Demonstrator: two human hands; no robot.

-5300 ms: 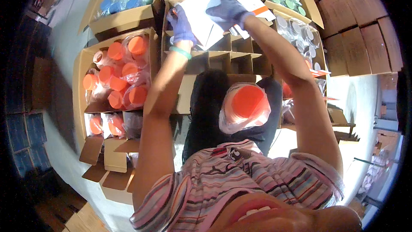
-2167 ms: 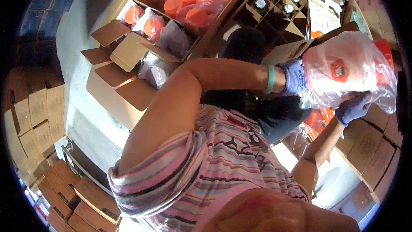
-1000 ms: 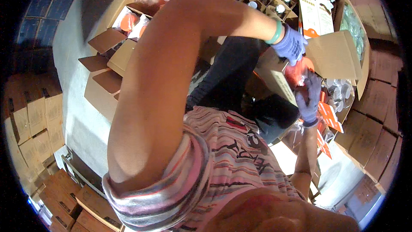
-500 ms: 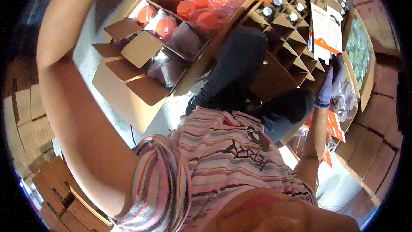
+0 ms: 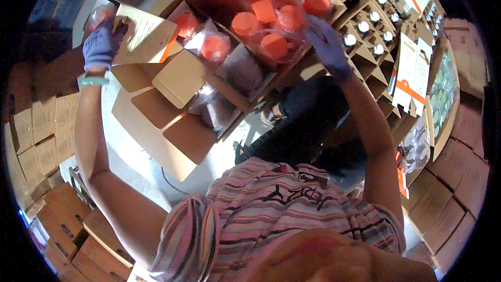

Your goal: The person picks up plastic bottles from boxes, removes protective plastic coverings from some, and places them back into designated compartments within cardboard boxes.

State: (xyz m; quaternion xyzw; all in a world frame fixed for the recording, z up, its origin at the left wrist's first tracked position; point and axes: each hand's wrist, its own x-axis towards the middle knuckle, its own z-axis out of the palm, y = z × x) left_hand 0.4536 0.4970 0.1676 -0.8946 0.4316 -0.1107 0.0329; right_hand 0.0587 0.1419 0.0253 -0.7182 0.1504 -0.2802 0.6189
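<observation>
My left hand (image 5: 99, 48), in a purple glove, grips a white printed carton (image 5: 143, 36) with an orange band, held over the left side of an open cardboard box. A clear-wrapped item (image 5: 103, 14) shows at the carton's far end, beyond my fingers. My right hand (image 5: 331, 52), also gloved, reaches to several orange-lidded containers (image 5: 275, 46) in clear plastic wrap, its fingers stretched out. Its fingertips are at the wrap near a lid; whether they touch it I cannot tell. More wrapped orange-lidded containers (image 5: 215, 48) sit in the divided box with raised flaps (image 5: 181, 77).
To the right, a divider grid (image 5: 368, 65) holds several silver-topped bottles (image 5: 364, 26). Flat white and orange cartons (image 5: 412, 73) lie across it. Beyond stands a box of green-lidded items (image 5: 441, 86). Stacked brown cartons (image 5: 459, 136) line both sides. My knees are below the boxes.
My left hand has come into view at the left with the carton. My right hand has moved left from beside the flat cartons to the orange lids. The view has shifted slightly.
</observation>
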